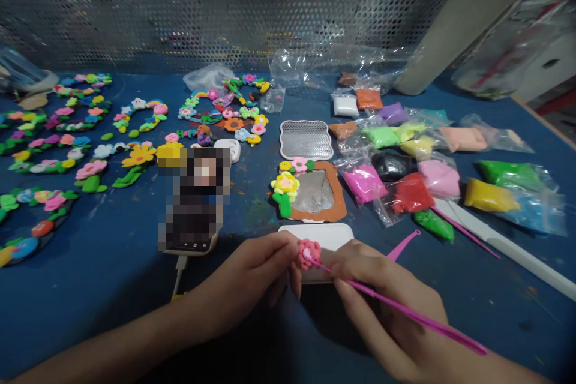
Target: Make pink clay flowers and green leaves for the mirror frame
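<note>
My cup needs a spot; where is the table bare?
Bare table shows between the phone and brown frame, and between the white tool and the right hand. Crowded: clay packets beyond that tool, flower rings far left.

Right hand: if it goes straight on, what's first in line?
The pink flower in the left hand; the pink tool in the right hand seems to touch its pale centre, depth unclear.

small pink flower, pale-centred, between the two hands
</note>
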